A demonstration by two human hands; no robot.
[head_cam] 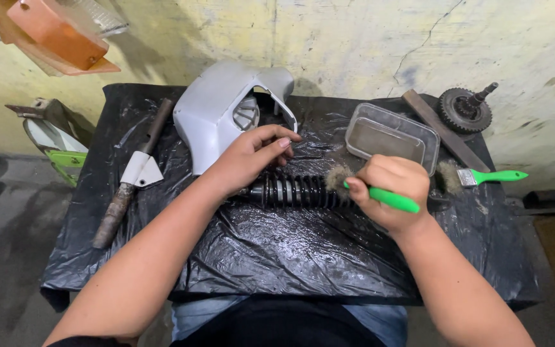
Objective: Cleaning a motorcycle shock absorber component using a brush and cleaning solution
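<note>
We look down at a table draped in black plastic sheet (pixel 290 257). Our left hand (pixel 252 157) rests loosely open on a black ribbed coil shock absorber (pixel 297 191) lying mid-table. Our right hand (pixel 390 189) is clenched around a green-handled bristle brush (pixel 380 196), bristles touching the shock absorber. A clear rectangular plastic tray (pixel 393 136) sits just behind.

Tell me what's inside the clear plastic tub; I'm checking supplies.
The clear tub holds murky greyish liquid; anything sunk beneath cannot be seen. Right hand beside it grips a green-handled brush.
</note>
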